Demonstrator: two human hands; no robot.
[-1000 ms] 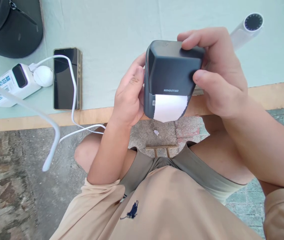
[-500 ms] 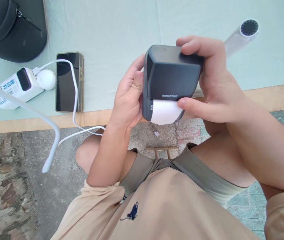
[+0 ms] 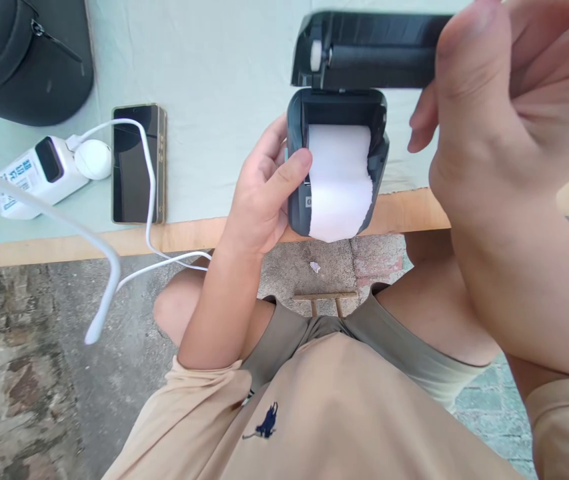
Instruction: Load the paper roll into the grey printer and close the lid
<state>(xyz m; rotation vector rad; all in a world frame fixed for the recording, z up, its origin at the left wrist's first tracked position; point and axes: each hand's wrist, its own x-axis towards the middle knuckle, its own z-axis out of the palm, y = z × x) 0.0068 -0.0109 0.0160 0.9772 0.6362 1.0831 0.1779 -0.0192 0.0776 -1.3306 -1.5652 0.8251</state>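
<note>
My left hand (image 3: 267, 183) is wrapped round the left side of a small dark label printer (image 3: 298, 217), its thumb on the rim by the paper. The printer's black lid (image 3: 379, 50) stands raised, with a roller and a white gear showing on its underside. Inside the body lies white label paper (image 3: 341, 180), its torn end hanging over the front edge. At the lid's right end is my right hand (image 3: 504, 93), thumb and fingers closed on it. That hand hides the lid's right end.
A phone (image 3: 137, 167) lies at the table's left, beside a white power adapter (image 3: 57, 177) with a plug and white cable (image 3: 151, 180). A black zippered case (image 3: 24, 60) stands at the back left. The table's wooden edge (image 3: 189, 235) runs in front. A paper scrap (image 3: 315, 267) is on the ground.
My right hand has moved up and to the right, swinging the printer's lid open. The paper inside now shows. My left hand keeps its hold on the body.
</note>
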